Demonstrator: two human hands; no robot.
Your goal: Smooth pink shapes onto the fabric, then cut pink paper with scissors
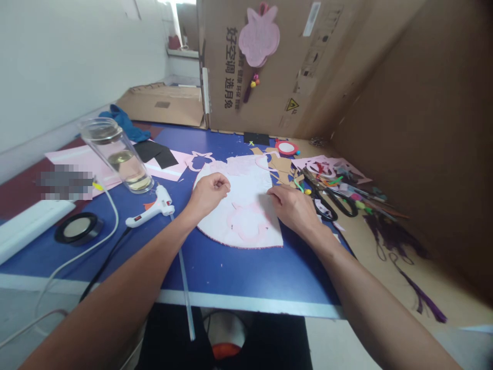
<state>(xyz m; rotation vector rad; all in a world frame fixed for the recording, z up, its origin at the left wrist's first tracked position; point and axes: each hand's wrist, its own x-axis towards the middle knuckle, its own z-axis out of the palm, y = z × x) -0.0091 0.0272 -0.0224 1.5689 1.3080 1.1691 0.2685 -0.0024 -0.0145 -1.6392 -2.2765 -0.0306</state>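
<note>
A white sheet [246, 180] with a curved, dark-trimmed lower edge lies on the blue table in front of me. Faint pink ring-like shapes [252, 234] show on its lower part. My left hand [210, 194] is over the sheet's left side, thumb and fingers closed in a pinch; whatever is between them is too small to make out. At the sheet's right edge, my right hand [295, 208] has its fingers curled together, and their tips are partly hidden. A white glue gun [154, 209] with a long clear glue stick [185, 288] lies left of my left forearm.
On the left stand a glass jar [125, 159] of yellowish liquid and a roll of tape [79, 227]. Black-handled scissors [327, 200], cardboard scraps [280, 167] and purple tassels [389, 234] lie at right. Cardboard walls [277, 103] enclose the back and right.
</note>
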